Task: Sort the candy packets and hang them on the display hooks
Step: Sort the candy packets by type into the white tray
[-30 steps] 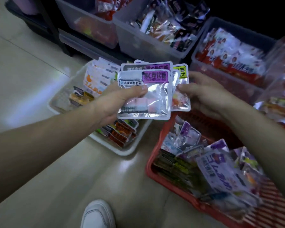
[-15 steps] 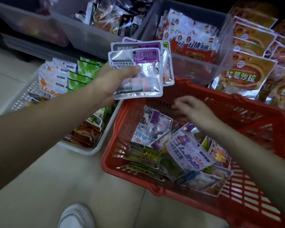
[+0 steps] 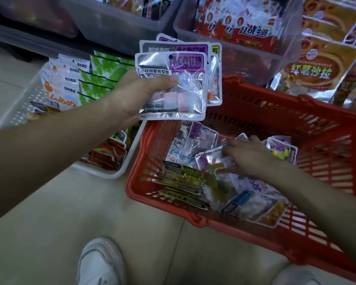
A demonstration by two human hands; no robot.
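Note:
My left hand [image 3: 132,97] grips a fanned stack of silver candy packets [image 3: 185,87] with purple labels, held upright above the left rim of the red basket [image 3: 275,112]. Pink and white candies show through the front packet. My right hand [image 3: 247,155] reaches down into the basket, and its fingertips lie on a silver packet with a purple label [image 3: 209,159]. Whether the fingers pinch that packet is unclear. Several more loose packets lie in the basket: another silver and purple one [image 3: 199,138], yellow and black ones [image 3: 183,177], and a blue-labelled one [image 3: 247,204].
A white perforated tray [image 3: 23,105] left of the basket holds rows of orange, green and red packets. Grey bins [image 3: 115,27] of snacks stand behind. Large orange snack bags [image 3: 317,68] hang at the right. A white shoe [image 3: 101,264] stands on the tiled floor below.
My right hand let go of the stack and dropped into the red basket onto the loose packets. My left hand keeps the stack raised. The view swung right and closer to the basket.

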